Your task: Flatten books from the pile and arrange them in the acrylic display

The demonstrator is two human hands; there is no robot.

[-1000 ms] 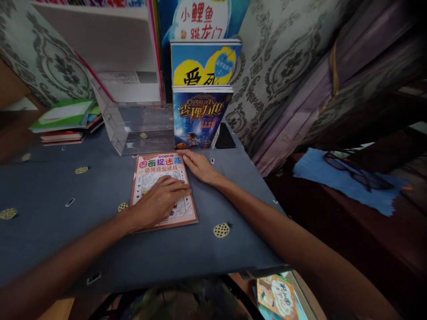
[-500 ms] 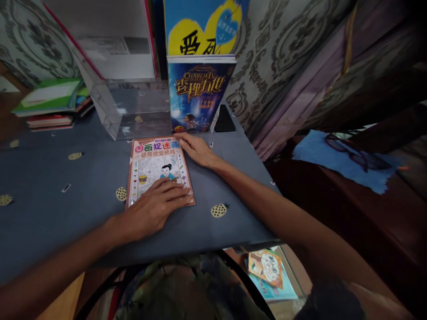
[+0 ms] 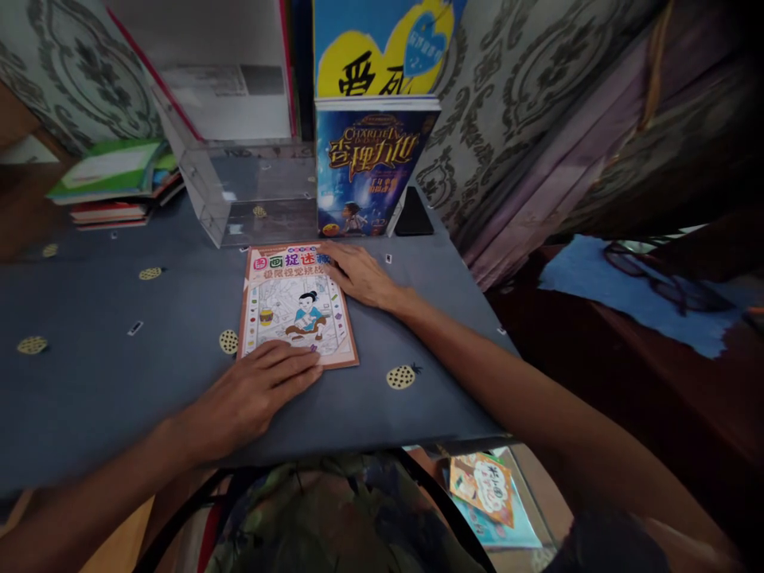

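A thin picture book [image 3: 280, 306] with a brown-bordered cover lies flat on the cloth-covered desk. Its cover shows a seated figure in blue among line drawings. My left hand [image 3: 256, 390] rests flat across its lower left part and near edge, fingers stretched to the right. My right hand [image 3: 364, 277] lies over the upper right corner, with its fingertips on the title and the fingers loosely extended. Neither hand grips anything.
Behind the book stand a clear acrylic rack [image 3: 256, 231] and an upright blue book [image 3: 370, 175]. A black phone [image 3: 414, 216] lies beside them. Stacked books [image 3: 107, 179] sit at the back left. Eyeglasses [image 3: 668, 278] rest on a blue cloth [image 3: 578, 270] at the right.
My left hand has slid left and toward me, uncovering the drawn figure. My right fingers now cover slightly more of the title corner. The whole view has shifted a little.
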